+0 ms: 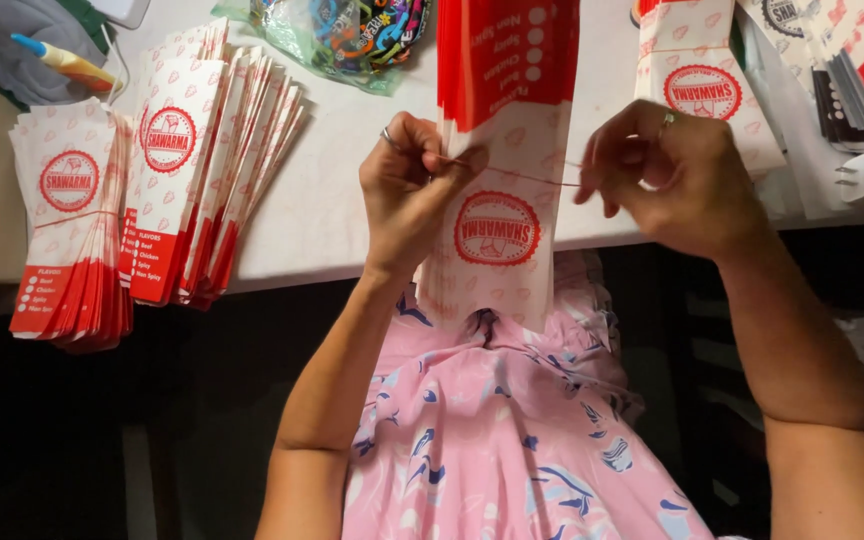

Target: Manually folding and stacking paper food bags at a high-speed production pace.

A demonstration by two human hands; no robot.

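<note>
- Head view: the left hand (407, 185) is pinching one end of a thin rubber band (522, 176), fingers clenched on it against the left edge of a bag stack (497, 190).
- The right hand (677, 180) is pulling the band's other end to the right, fingertips closed on it; the band is running taut across the stack's face.
- The stack is standing upright at the table (332, 200) edge, between the two hands, above the person's lap.
- A banded bundle (72, 230) is lying at the table's left edge, overhanging it.
- A loose fanned pile (207, 160) is lying just beside that bundle.
- More bags (702, 85) are lying beyond the right hand.
- A plastic packet (352, 35) is lying at the far side.
</note>
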